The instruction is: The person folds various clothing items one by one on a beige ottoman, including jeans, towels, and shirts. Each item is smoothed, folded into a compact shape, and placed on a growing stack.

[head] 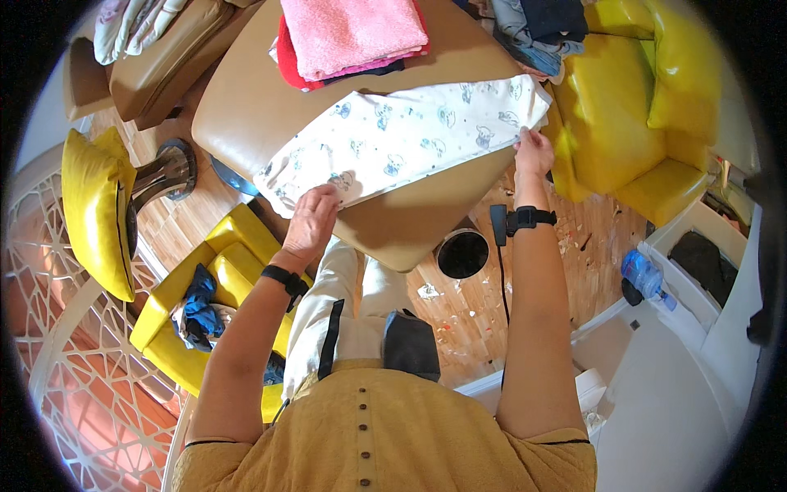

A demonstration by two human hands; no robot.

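Observation:
A white garment printed with small grey-blue animals lies as a long folded strip across the brown leather-like padded top. It looks like small trousers, though its shape is not fully clear. At its lower left part, the fingers of my left hand rest on the cloth by the near edge; the thumb is hidden, so a grip cannot be made out. My right hand pinches the near edge close to the strip's right end. Just beyond the garment sits a stack of folded cloths, with a pink fleecy one on top and red beneath.
Folded denim lies at the far right, beside a yellow armchair. On the left, a yellow seat bears crumpled dark clothes. A round black-topped object stands below the padded top. Scraps litter the wooden floor near a water bottle.

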